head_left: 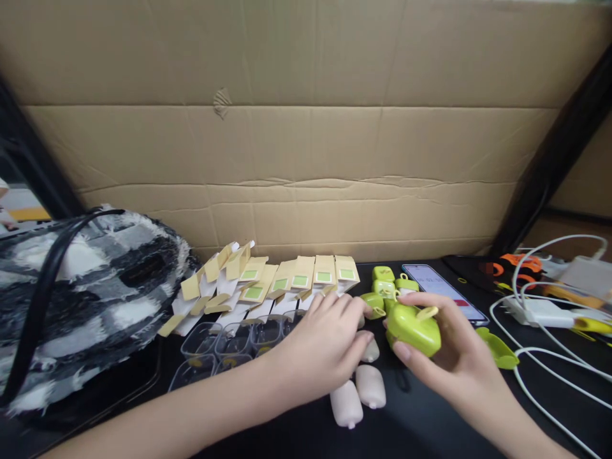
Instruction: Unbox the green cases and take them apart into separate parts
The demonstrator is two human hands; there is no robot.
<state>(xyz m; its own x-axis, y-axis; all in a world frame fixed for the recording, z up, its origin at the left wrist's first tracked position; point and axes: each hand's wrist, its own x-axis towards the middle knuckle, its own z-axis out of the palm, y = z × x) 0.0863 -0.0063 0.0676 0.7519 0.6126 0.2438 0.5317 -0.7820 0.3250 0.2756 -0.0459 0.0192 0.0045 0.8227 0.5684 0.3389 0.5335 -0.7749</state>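
Observation:
My right hand point(442, 350) is closed around a glossy green case point(414, 330) with a small yellow-green loop on top, held above the black table. Just left of it, my left hand point(329, 338) reaches over pale beige rounded pieces, its fingertips by a smaller green piece point(373, 305); whether they grip anything is hidden. Two beige pieces point(346, 404) lie below my left hand, and another point(370, 350) shows at its fingertips. Behind my hands stand more green cases point(383, 275). A green curved shell point(497, 349) lies right of my right hand.
Clear plastic cups point(201, 339) and folded cardboard boxes point(300, 274) stand left and behind. A phone point(442, 290), white cables point(540, 312) and orange-handled scissors point(523, 271) are on the right. A fuzzy black-and-white bag point(90, 287) sits at the left; a cardboard wall point(296, 146) is behind.

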